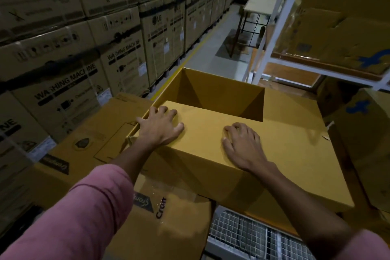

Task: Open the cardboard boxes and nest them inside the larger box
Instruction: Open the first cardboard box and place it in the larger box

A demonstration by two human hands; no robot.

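Along the left of the frame, stacked washing machine cartons [69,53] form a wall; they are not part of your task. At lower left, your pink sleeve [84,213] crosses a printed cardboard box [84,145] lying beneath and just beside the plain box [232,154] you are working on.

Your left hand [161,127] lies flat on the near-left corner of the plain box's top flap [202,124]. Its fingers [163,110] are spread, the tips curling over the flap's far edge; nothing is pinched.

In the centre of the frame, the far half of the box top stands open, and the dark interior [219,95] looks empty. The near flap covers the rest.

Your right hand [242,145] rests on the same flap, right of centre, palm down. Its fingers [234,131] are slightly bent and loosely spread, pressing the cardboard and gripping nothing.

At the right, a white shelf frame [274,34] carries further cartons, and a wire mesh panel [242,236] shows at the bottom edge.

Step in hand, by judgement: opening the plain box. The near flap is not yet raised. Next move: hook the fingers under the flap's far edge and fold it toward you, clearing the full opening before nesting. Which box is the larger one cannot be determined here.
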